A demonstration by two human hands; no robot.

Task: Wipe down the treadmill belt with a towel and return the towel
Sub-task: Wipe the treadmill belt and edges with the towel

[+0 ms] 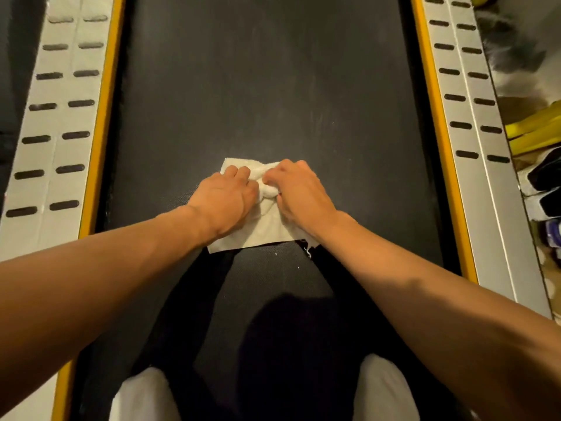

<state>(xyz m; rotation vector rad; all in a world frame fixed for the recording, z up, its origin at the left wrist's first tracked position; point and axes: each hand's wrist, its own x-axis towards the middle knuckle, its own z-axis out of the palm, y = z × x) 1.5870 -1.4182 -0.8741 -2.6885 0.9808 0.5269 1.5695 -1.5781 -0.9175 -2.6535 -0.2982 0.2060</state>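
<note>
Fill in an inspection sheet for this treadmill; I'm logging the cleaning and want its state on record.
Surface: dark belt, faint pale streaks ahead of the towel.
Job's things: white towel lies on the belt, bunched in the middle.
Clutter: what look like shoes and yellow things beside the right rail.
Hands: left hand and right hand grip the towel side by side.
Cables: nothing seen.
Surroundings: grey slotted rails with yellow edges flank the belt.

Black treadmill belt [273, 86] running ahead of you, yellow-trimmed grey side rails [60, 117] along both edges, white towel [261, 229] lying mid-belt, partly bunched
</note>
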